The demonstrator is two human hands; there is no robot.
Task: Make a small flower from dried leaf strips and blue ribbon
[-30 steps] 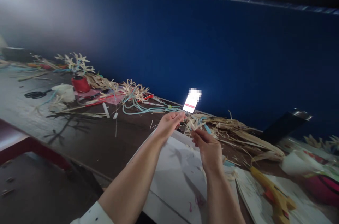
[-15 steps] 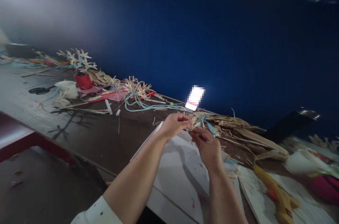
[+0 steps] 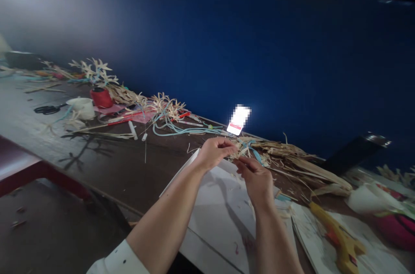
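Observation:
My left hand (image 3: 214, 154) is closed in a pinch, thumb against fingers, on a small pale dried-husk piece (image 3: 238, 152). Close by on the right, my right hand (image 3: 258, 180) pinches the lower side of the same piece. Its exact shape is hard to make out, because the fingers cover part of it and similar pale scraps lie behind. Under both hands lies a white paper sheet (image 3: 214, 205) with small scraps on it. A bundle of dried husks (image 3: 311, 166) extends to the right, beside a blue strip (image 3: 257, 156).
A lit phone (image 3: 236, 125) leans on the blue partition (image 3: 292, 58). To the left are husk flowers (image 3: 167, 105), a red thread spool (image 3: 102, 98), a white cup (image 3: 82, 109) and black scissors (image 3: 48, 109). A yellow glue gun (image 3: 339, 237) lies right, below a dark cylinder (image 3: 353, 153).
My right hand has shifted very slightly to the right, while my left hand stays nearly in place. Both still pinch the husk piece.

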